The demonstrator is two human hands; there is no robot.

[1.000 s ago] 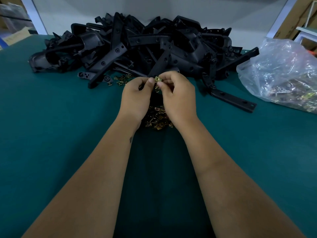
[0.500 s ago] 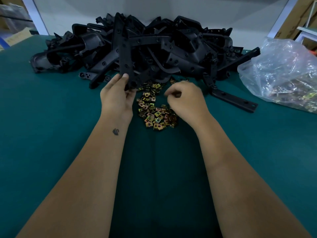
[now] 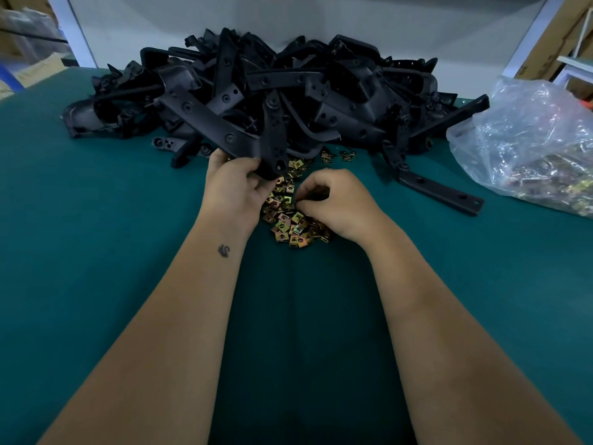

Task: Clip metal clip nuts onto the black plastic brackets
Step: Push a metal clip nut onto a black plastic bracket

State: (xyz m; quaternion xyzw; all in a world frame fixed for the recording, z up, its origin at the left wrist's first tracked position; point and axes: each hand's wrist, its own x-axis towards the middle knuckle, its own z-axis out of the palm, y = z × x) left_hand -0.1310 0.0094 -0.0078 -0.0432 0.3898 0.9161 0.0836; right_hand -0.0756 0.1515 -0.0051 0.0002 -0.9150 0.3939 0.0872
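Note:
A big heap of black plastic brackets (image 3: 321,91) fills the back of the green table. My left hand (image 3: 236,187) grips the near end of one long black bracket (image 3: 221,130), lifted and slanting toward the back left. Just in front lies a small pile of brass-coloured clip nuts (image 3: 288,220). My right hand (image 3: 333,203) is down on that pile with fingers curled, its fingertips among the nuts; whether they pinch one is hidden.
A clear plastic bag (image 3: 529,142) holding more clip nuts lies at the right. One single bracket (image 3: 439,191) lies flat between the bag and the pile. Green table surface (image 3: 96,252) spreads to the left and toward me.
My hands parted from working together on one clip nut. The left took a bracket from the heap and pulled it nearer; the right dropped onto the nut pile.

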